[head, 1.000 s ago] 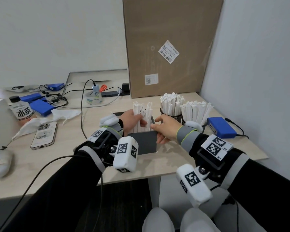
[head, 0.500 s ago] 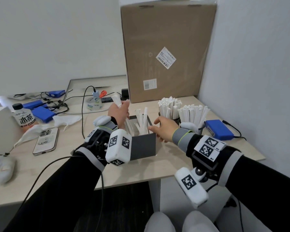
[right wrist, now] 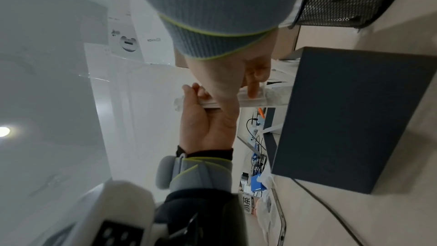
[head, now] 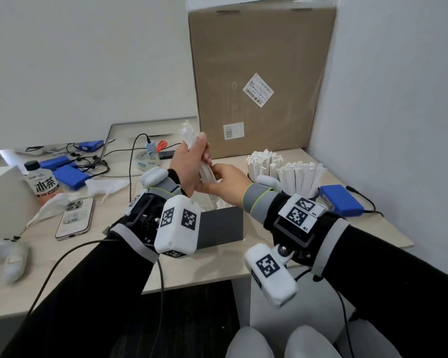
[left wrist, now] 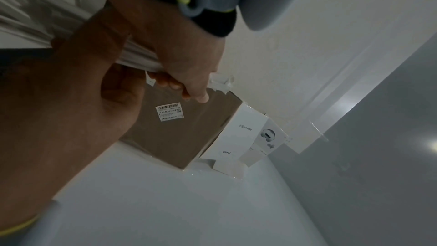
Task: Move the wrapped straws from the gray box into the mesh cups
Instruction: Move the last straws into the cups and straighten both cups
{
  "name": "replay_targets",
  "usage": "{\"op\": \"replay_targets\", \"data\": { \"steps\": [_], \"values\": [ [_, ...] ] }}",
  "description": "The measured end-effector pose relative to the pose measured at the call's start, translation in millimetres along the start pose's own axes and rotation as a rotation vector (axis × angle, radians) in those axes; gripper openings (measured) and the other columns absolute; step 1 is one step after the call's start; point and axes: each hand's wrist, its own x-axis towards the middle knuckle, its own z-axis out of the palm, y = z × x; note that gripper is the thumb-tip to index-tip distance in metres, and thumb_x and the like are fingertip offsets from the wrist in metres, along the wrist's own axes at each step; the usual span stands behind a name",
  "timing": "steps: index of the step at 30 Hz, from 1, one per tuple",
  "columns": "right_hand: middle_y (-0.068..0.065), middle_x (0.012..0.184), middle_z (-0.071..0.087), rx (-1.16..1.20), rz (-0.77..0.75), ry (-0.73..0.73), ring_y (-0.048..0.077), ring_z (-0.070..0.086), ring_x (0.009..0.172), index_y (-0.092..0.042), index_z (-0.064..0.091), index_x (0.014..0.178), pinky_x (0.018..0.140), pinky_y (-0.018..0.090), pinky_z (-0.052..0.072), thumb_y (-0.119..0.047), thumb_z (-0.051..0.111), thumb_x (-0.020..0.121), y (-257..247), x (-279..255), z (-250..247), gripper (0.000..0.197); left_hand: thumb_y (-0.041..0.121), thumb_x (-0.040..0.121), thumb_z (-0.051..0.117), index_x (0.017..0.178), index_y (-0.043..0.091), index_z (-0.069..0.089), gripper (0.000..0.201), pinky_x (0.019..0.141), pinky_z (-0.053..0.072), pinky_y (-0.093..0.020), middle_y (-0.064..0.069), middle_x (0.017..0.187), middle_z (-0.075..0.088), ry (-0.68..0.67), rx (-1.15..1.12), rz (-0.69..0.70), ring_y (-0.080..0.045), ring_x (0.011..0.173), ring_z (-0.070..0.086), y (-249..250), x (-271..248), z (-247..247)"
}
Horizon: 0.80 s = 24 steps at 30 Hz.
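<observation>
Above the open top of the dark gray square box [head: 221, 227], the left hand [head: 189, 165] has its fingers curled round a tilted bundle of white paper-wrapped straws [head: 203, 164], and the right hand [head: 226, 183] pinches the bundle's lower part. At about 2 o'clock from the box, two black mesh cups [head: 295, 177] stand touching on the pale wooden surface [head: 217, 267], both packed with upright wrapped straws. A tall brown cardboard carton [head: 259, 81] closes off 12 o'clock; the surface's near edge lies just before the box.
</observation>
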Motion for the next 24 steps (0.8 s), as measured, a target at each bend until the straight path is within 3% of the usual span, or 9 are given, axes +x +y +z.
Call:
{"op": "replay_targets", "data": {
  "steps": [2, 6, 8, 10, 13, 16, 18, 20, 24],
  "values": [
    [0.006, 0.094, 0.064, 0.008, -0.03, -0.005, 0.026, 0.06, 0.093, -0.01, 0.064, 0.104, 0.078, 0.033, 0.045, -0.036, 0.067, 0.084, 0.5, 0.8, 0.1, 0.034, 0.031, 0.099, 0.044, 0.069, 0.015, 0.048, 0.034, 0.05, 0.045, -0.025, 0.004, 0.05, 0.047, -0.026, -0.031, -0.03, -0.012, 0.052, 0.046, 3.4, -1.7, -2.2],
    [0.007, 0.104, 0.068, -0.021, -0.077, 0.027, 0.025, 0.06, 0.094, -0.016, 0.065, 0.109, 0.077, 0.031, 0.044, -0.038, 0.062, 0.087, 6.5, 0.3, 2.2, 0.032, 0.029, 0.1, 0.043, 0.067, 0.013, 0.047, 0.036, 0.062, 0.05, -0.032, 0.0, 0.058, 0.056, -0.101, -0.113, -0.101, -0.017, 0.067, 0.057, 7.8, -7.3, -4.5],
    [0.005, 0.1, 0.068, -0.038, -0.085, 0.053, 0.022, 0.056, 0.088, -0.018, 0.065, 0.105, 0.072, 0.03, 0.041, -0.037, 0.062, 0.087, 9.2, -0.4, 4.2, 0.027, 0.03, 0.1, 0.042, 0.066, 0.015, 0.051, 0.038, 0.066, 0.049, -0.034, -0.001, 0.067, 0.063, -0.11, -0.03, -0.086, -0.02, 0.078, 0.058, 7.5, -10.6, -2.0],
    [0.0, 0.085, 0.062, -0.017, -0.069, 0.106, 0.02, 0.054, 0.081, -0.019, 0.062, 0.095, 0.066, 0.029, 0.039, -0.036, 0.065, 0.085, 9.1, 0.2, 5.3, 0.021, 0.033, 0.099, 0.042, 0.068, 0.016, 0.057, 0.039, 0.065, 0.05, -0.033, -0.005, 0.082, 0.065, -0.108, 0.073, -0.071, -0.02, 0.076, 0.058, 7.8, -13.8, 1.8],
    [0.001, 0.087, 0.061, 0.029, -0.058, 0.153, 0.02, 0.057, 0.083, -0.014, 0.059, 0.106, 0.07, 0.028, 0.044, -0.033, 0.067, 0.083, 4.2, 1.1, 3.1, 0.031, 0.036, 0.099, 0.041, 0.065, 0.021, 0.064, 0.043, 0.063, 0.048, -0.028, -0.006, 0.093, 0.066, -0.116, 0.2, -0.063, -0.017, 0.073, 0.057, 12.3, -17.5, 10.1],
    [0.013, 0.099, 0.068, -0.035, -0.078, 0.155, 0.03, 0.063, 0.093, -0.008, 0.055, 0.115, 0.082, 0.04, 0.051, -0.031, 0.061, 0.086, 6.0, 5.0, 0.5, 0.037, 0.039, 0.099, 0.039, 0.093, 0.008, 0.067, 0.042, 0.067, 0.046, -0.027, 0.002, 0.089, 0.066, -0.147, 0.335, -0.071, -0.015, 0.082, 0.057, 17.3, -18.6, 16.1],
    [0.016, 0.099, 0.068, -0.082, -0.08, 0.166, 0.035, 0.064, 0.091, -0.008, 0.053, 0.116, 0.081, 0.045, 0.052, -0.033, 0.057, 0.089, 11.3, 6.5, -0.5, 0.037, 0.039, 0.098, 0.041, 0.103, 0.008, 0.065, 0.039, 0.071, 0.045, -0.029, 0.004, 0.089, 0.064, -0.177, 0.379, -0.069, -0.015, 0.083, 0.056, 18.5, -18.4, 16.6],
    [0.015, 0.097, 0.068, -0.116, -0.078, 0.178, 0.035, 0.063, 0.087, -0.011, 0.05, 0.122, 0.079, 0.044, 0.052, -0.034, 0.052, 0.092, 17.1, 5.4, -0.4, 0.038, 0.038, 0.096, 0.046, 0.104, 0.011, 0.063, 0.033, 0.076, 0.046, -0.03, 0.003, 0.094, 0.064, -0.237, 0.423, -0.041, -0.015, 0.088, 0.056, 18.6, -18.3, 13.5],
    [0.01, 0.092, 0.068, -0.069, -0.099, 0.251, 0.027, 0.06, 0.08, -0.012, 0.05, 0.123, 0.074, 0.035, 0.049, -0.031, 0.049, 0.094, 26.9, -0.9, -3.0, 0.035, 0.043, 0.089, 0.055, 0.113, 0.01, 0.057, 0.041, 0.082, 0.045, -0.026, -0.001, 0.099, 0.06, -0.377, 0.525, 0.027, -0.011, 0.091, 0.056, 19.2, -18.1, 0.7]
  ]
}}
